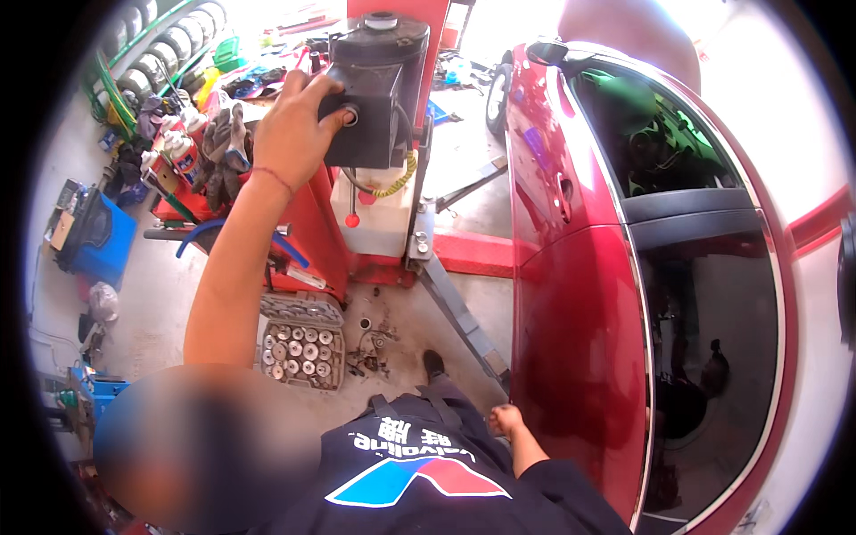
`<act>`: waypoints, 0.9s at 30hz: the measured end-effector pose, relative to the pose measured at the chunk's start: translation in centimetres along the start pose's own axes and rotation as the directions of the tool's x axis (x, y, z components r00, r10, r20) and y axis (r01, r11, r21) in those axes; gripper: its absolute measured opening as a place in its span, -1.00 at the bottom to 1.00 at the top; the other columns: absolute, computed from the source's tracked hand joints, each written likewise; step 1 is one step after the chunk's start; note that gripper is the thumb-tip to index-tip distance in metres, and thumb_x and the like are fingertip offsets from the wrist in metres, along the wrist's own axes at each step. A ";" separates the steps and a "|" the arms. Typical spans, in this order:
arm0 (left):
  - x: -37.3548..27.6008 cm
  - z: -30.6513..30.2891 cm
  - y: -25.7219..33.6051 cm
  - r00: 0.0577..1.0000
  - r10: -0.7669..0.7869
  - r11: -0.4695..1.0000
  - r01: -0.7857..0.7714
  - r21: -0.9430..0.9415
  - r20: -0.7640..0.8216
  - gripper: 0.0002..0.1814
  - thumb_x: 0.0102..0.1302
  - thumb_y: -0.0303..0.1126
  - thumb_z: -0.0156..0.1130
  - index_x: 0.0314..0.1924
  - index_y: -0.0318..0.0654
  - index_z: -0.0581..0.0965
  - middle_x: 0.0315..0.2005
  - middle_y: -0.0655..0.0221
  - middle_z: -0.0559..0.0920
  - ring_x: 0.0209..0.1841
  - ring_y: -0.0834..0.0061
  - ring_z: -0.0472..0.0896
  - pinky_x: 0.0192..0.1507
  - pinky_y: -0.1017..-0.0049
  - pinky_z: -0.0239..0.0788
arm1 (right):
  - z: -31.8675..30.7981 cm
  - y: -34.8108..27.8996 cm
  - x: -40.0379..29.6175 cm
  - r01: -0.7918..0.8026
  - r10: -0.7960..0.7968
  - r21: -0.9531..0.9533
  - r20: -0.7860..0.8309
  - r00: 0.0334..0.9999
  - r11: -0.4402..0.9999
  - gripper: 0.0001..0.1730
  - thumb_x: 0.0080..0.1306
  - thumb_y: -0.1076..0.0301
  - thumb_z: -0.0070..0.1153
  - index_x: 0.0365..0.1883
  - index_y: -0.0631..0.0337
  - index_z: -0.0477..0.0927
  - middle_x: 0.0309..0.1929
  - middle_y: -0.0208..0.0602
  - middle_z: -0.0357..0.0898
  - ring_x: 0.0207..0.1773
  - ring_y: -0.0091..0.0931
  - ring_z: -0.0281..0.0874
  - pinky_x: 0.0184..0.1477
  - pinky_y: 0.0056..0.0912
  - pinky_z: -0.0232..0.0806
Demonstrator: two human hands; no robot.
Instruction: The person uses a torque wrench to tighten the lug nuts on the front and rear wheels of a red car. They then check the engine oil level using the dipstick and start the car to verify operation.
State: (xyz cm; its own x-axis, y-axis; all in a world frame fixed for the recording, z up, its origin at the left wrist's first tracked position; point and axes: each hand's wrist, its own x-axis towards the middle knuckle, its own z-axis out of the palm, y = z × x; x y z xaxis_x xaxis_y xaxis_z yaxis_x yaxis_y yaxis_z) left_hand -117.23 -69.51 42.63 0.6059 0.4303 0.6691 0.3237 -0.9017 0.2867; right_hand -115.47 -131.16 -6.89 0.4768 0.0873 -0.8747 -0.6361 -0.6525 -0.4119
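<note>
My left hand (304,124) reaches up to a black control box (368,120) on a red vehicle lift post (394,8). Its fingers rest spread on the box's upper left edge, and the thumb touches a round push button (350,115) on the front. Low beside my apron, my right hand (506,421) is curled with nothing visible in it, close to the side of a red car (575,321). Below the box are a lever with a red knob (352,220), a yellow-and-black wrapped hose (402,179) and a translucent fluid tank (371,214).
An open case of metal cup-shaped tools (301,351) lies on the floor, with loose parts (376,344) beside it. A grey lift arm (461,321) angles toward the car. Spray cans (180,150) and work gloves (224,147) crowd a red cart. Tyres (164,57) line a rack.
</note>
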 end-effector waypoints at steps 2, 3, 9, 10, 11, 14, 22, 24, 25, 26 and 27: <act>-0.2 0.1 -0.2 1.000 0.013 1.000 -0.013 -0.003 -0.006 -0.63 0.32 -0.10 0.40 0.06 -0.02 0.61 -0.03 0.26 0.57 0.01 0.09 0.66 0.00 0.14 0.51 | -0.3 5.1 -3.7 -0.116 0.117 0.016 -0.081 0.990 0.993 -0.76 0.45 0.28 0.11 -0.03 0.21 0.62 -0.24 -0.24 0.69 -0.35 -0.35 0.68 -0.41 -0.23 0.49; -0.2 0.1 -0.5 1.000 0.019 1.000 -0.019 0.005 -0.010 -0.63 0.34 -0.10 0.39 0.08 -0.03 0.60 -0.02 0.24 0.56 0.01 0.07 0.65 0.00 0.14 0.49 | -0.4 7.3 -5.2 -0.147 0.149 0.031 -0.119 0.982 0.989 -0.74 0.45 0.28 0.11 0.01 0.21 0.62 -0.21 -0.23 0.69 -0.32 -0.34 0.69 -0.39 -0.21 0.50; -0.3 0.0 -1.2 0.999 -0.011 0.998 0.009 0.064 0.040 -0.59 0.34 -0.05 0.38 0.12 0.02 0.60 0.08 0.21 0.55 0.09 0.02 0.64 0.05 0.08 0.51 | 1.0 15.0 -8.7 -0.277 0.297 0.128 -0.182 0.937 0.952 -0.76 0.45 0.26 0.13 -0.05 0.21 0.63 -0.22 -0.25 0.68 -0.31 -0.36 0.66 -0.32 -0.12 0.49; -0.2 0.4 -1.0 0.999 -0.001 0.998 -0.001 0.058 0.038 -0.58 0.34 -0.04 0.38 0.13 0.03 0.59 0.12 0.20 0.53 0.08 -0.01 0.65 0.05 0.05 0.51 | 1.5 15.4 -8.6 -0.263 0.290 0.159 -0.179 0.940 0.952 -0.78 0.44 0.26 0.14 -0.11 0.21 0.65 -0.25 -0.26 0.68 -0.33 -0.37 0.63 -0.33 -0.12 0.47; 0.0 0.4 -0.7 0.998 -0.009 0.998 0.006 0.058 0.057 -0.58 0.35 -0.04 0.38 0.13 0.03 0.59 0.12 0.21 0.52 0.08 -0.01 0.65 0.05 0.05 0.50 | 2.0 15.7 -8.4 -0.249 0.282 0.188 -0.176 0.943 0.950 -0.80 0.42 0.26 0.15 -0.16 0.21 0.66 -0.28 -0.27 0.67 -0.36 -0.38 0.61 -0.34 -0.12 0.45; 0.2 0.2 -0.6 0.995 -0.037 0.998 0.032 0.063 0.089 -0.58 0.35 -0.04 0.37 0.13 0.03 0.59 0.12 0.22 0.52 0.09 -0.02 0.65 0.05 0.04 0.50 | 4.3 13.6 -7.0 -0.122 0.153 0.179 -0.170 0.974 0.976 -0.82 0.37 0.26 0.18 -0.26 0.18 0.69 -0.37 -0.31 0.67 -0.39 -0.41 0.58 -0.35 -0.18 0.43; 0.2 0.2 -0.7 0.995 -0.049 0.997 0.044 0.057 0.086 -0.59 0.35 -0.06 0.38 0.11 -0.02 0.60 0.08 0.23 0.53 0.11 0.01 0.63 0.06 0.05 0.48 | 3.5 4.6 -5.2 0.149 -0.087 0.235 -0.255 0.963 0.961 -0.74 0.47 0.27 0.08 0.02 0.18 0.66 -0.24 -0.34 0.70 -0.29 -0.47 0.69 -0.32 -0.33 0.50; 0.1 0.2 -0.8 0.993 -0.060 0.997 0.056 0.046 0.097 -0.58 0.35 -0.06 0.39 0.12 -0.01 0.61 0.08 0.23 0.53 0.12 0.01 0.63 0.06 0.05 0.48 | 2.5 4.2 -5.3 0.159 -0.094 0.234 -0.265 0.960 0.959 -0.74 0.49 0.27 0.06 0.01 0.17 0.66 -0.24 -0.35 0.70 -0.30 -0.47 0.69 -0.35 -0.32 0.49; 0.1 0.1 -0.8 0.992 -0.067 0.997 0.063 0.045 0.105 -0.58 0.34 -0.05 0.39 0.12 -0.01 0.61 0.08 0.22 0.53 0.12 0.01 0.63 0.06 0.06 0.48 | 2.2 4.4 -5.2 0.130 -0.059 0.259 -0.265 0.962 0.957 -0.74 0.49 0.28 0.06 0.01 0.17 0.66 -0.25 -0.35 0.70 -0.32 -0.47 0.68 -0.36 -0.32 0.49; 0.3 0.1 -0.6 0.995 -0.053 0.998 0.050 0.041 0.087 -0.58 0.34 -0.05 0.39 0.12 -0.01 0.61 0.08 0.22 0.53 0.12 0.01 0.63 0.07 0.06 0.48 | 1.8 4.6 -5.0 0.103 -0.025 0.284 -0.264 0.964 0.953 -0.74 0.49 0.28 0.05 0.01 0.16 0.66 -0.25 -0.35 0.70 -0.33 -0.47 0.68 -0.38 -0.32 0.49; 0.4 0.2 -0.4 0.996 -0.042 0.999 0.039 0.037 0.078 -0.57 0.34 -0.05 0.39 0.12 -0.01 0.61 0.09 0.21 0.53 0.12 0.00 0.63 0.07 0.06 0.48 | 1.4 5.2 -5.1 0.068 0.016 0.308 -0.262 0.965 0.949 -0.74 0.49 0.28 0.05 0.01 0.16 0.67 -0.26 -0.35 0.70 -0.35 -0.47 0.68 -0.39 -0.32 0.49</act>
State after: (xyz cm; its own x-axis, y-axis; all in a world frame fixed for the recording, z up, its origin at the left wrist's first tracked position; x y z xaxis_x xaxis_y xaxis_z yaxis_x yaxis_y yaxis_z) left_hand -116.97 -68.98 42.69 0.6463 0.4699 0.6012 0.3737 -0.8818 0.2875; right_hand -122.12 -133.97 -4.92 0.6087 -0.1232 -0.7838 -0.7583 -0.3812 -0.5289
